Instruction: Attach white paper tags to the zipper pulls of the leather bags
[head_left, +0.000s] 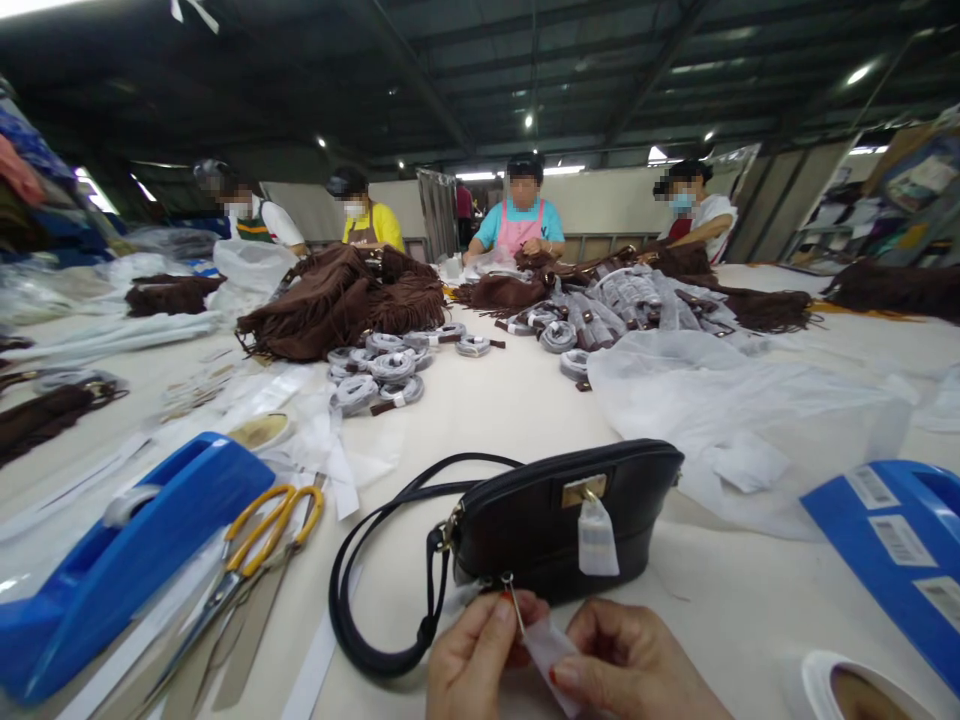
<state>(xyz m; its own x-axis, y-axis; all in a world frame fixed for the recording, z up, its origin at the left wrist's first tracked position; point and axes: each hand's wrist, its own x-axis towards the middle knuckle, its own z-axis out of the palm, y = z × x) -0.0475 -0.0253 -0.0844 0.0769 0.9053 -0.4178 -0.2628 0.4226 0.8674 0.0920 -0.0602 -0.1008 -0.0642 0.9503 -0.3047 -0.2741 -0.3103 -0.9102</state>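
Observation:
A black handbag (pixel 555 520) stands upright on the table, its looped strap (pixel 349 600) lying to the left. A small translucent wrap (pixel 598 540) covers the piece hanging from its gold clasp plate (pixel 583 489). In front of the bag, my left hand (pixel 484 645) is closed in a pinch around a thin metal piece (pixel 515 603) with a loop at its top. My right hand (pixel 634 660) pinches a small translucent plastic wrap (pixel 551 650), which meets the lower end of the metal piece. The fingertips hide part of both.
Yellow-handled scissors (pixel 277 530) and a blue tape dispenser (pixel 142 560) lie left. At right are a blue labelled object (pixel 900 550), a tape roll (pixel 855 690) and plastic sheeting (pixel 750 420). Beyond are brown fringed bags (pixel 337 300), wrapped coiled straps (pixel 386 370) and several people.

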